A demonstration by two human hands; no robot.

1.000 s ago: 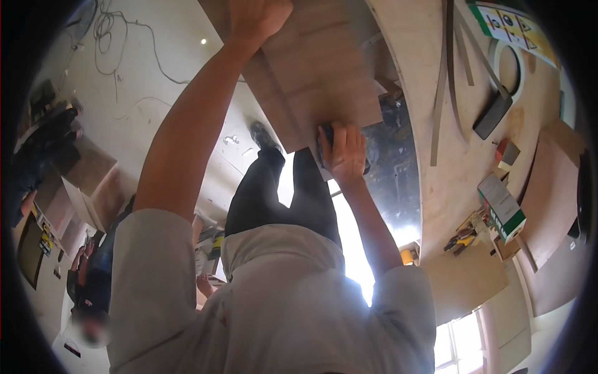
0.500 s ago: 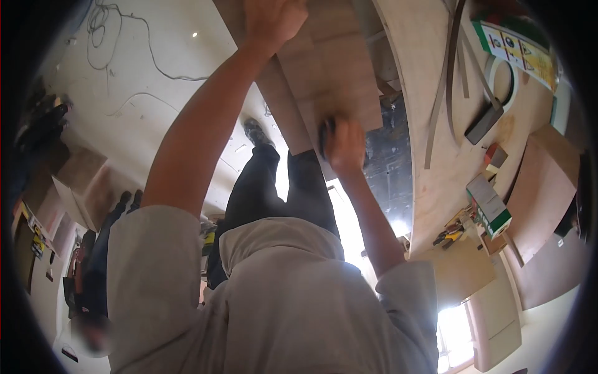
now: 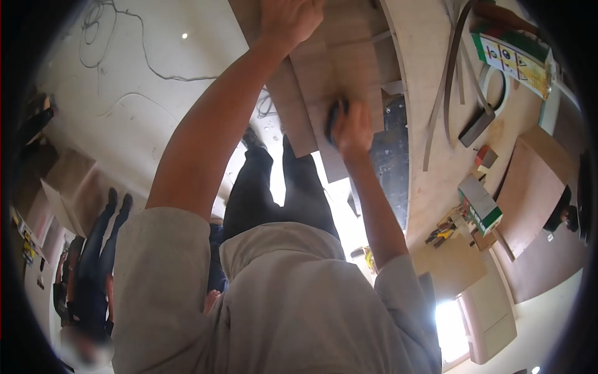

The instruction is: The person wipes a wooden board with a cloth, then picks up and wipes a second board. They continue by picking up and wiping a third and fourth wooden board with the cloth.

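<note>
A brown wooden panel (image 3: 333,70) lies in front of me, partly over another brown board (image 3: 300,132). My right hand (image 3: 354,129), blurred by motion, is closed round a small dark block (image 3: 337,118) held against the panel's surface. Most of that block is hidden by my fingers, so its exact kind does not show. Farther up, at the image's top edge, my left hand (image 3: 291,19) rests over the boards with its fingers curled. The frame cuts off part of it, and whatever it grips is hidden.
On the right, a pale worktop (image 3: 423,75) carries thin strips (image 3: 445,93), a tape roll (image 3: 495,87), a dark grey block (image 3: 476,128) and a green-white box (image 3: 479,202). A cable (image 3: 149,56) trails over the floor at left. Another person (image 3: 93,274) is at lower left.
My right hand and the dark block have shifted slightly up and right in view. My left hand appears a little farther right, as the whole view has shifted.
</note>
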